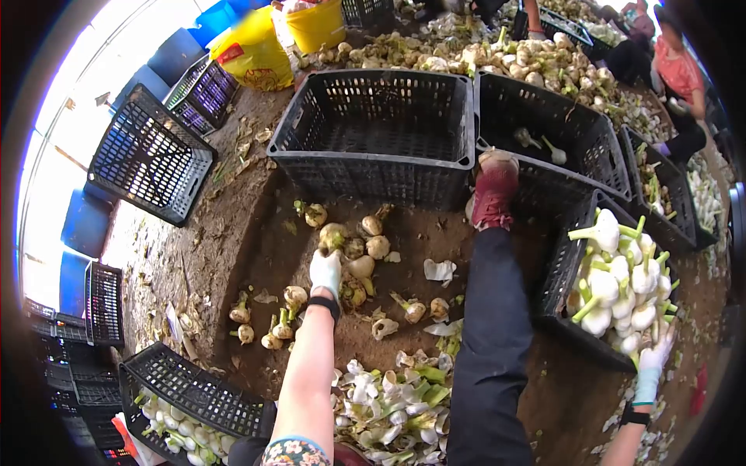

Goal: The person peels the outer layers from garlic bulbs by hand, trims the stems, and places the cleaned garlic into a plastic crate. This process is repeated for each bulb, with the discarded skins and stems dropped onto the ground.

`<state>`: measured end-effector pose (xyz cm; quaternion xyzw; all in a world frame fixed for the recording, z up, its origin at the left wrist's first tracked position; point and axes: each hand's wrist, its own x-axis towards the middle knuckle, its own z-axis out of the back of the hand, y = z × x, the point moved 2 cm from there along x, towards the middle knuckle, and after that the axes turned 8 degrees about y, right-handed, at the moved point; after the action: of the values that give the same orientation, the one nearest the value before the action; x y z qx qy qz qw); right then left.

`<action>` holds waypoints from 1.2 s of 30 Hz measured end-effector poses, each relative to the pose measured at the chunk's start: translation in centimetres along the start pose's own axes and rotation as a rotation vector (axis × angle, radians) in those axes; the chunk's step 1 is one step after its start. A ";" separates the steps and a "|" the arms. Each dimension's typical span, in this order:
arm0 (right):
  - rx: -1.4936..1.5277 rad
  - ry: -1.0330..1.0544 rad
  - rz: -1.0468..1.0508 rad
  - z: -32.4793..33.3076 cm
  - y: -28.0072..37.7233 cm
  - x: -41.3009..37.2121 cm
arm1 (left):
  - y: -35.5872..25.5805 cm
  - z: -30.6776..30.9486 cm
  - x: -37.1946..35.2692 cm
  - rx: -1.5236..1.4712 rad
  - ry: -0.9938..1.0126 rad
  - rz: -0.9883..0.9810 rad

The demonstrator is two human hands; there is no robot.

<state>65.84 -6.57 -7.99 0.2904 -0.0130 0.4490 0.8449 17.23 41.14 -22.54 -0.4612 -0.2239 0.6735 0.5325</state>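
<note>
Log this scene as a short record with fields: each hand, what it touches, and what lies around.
left hand: white-gloved left hand touching a soil-covered bulb in a loose heap on the earth floor
right hand: white-gloved right hand, fingers spread, at the black plastic crate of peeled white bulbs with green stalks
leg: dark trouser leg, red shoe
ahead: large black lattice crate
near: pile of peelings

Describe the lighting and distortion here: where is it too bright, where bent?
Head view: strong fisheye, so the black crate bows at its rim and a dark ring frames the picture; the left edge is blown out white by daylight; the earth around the left hand lies in even shade; the far bulb pile looks small and soft.
</note>
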 end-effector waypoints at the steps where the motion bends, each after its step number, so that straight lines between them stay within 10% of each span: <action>1: 0.052 0.023 0.035 -0.8 4.4 0.8 | 2.3 0.4 0.4 -0.027 -0.036 -0.008; 11: 0.387 0.448 0.771 -9.0 42.2 -2.1 | -8.9 9.4 -30.6 -0.524 0.215 -0.188; 13: 0.566 0.333 0.769 -8.8 43.1 -4.1 | -10.9 11.1 -35.3 -0.436 0.179 -0.484; 14: 0.691 0.290 0.732 -8.2 43.0 -4.9 | -13.0 13.6 -38.5 -0.508 0.350 -0.207; 18: 1.728 0.889 -0.193 -6.8 41.3 -9.4 | -8.9 15.1 -42.3 -0.265 0.170 -0.570; 21: 1.850 1.012 -0.204 -4.3 41.9 -12.3 | -6.2 13.4 -44.5 -0.713 0.530 -0.570; 25: 1.632 0.910 -0.261 -3.3 43.3 -15.2 | -5.2 14.1 -45.2 -0.199 0.071 -0.843; 36: 1.976 1.055 -0.080 -1.3 44.3 -16.8 | -8.2 17.8 -49.7 0.093 -0.081 -1.178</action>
<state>21.61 0.46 7.40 0.6072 0.7182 0.3016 0.1569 6.48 1.31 11.48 -0.2094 -0.4326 0.2905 0.8274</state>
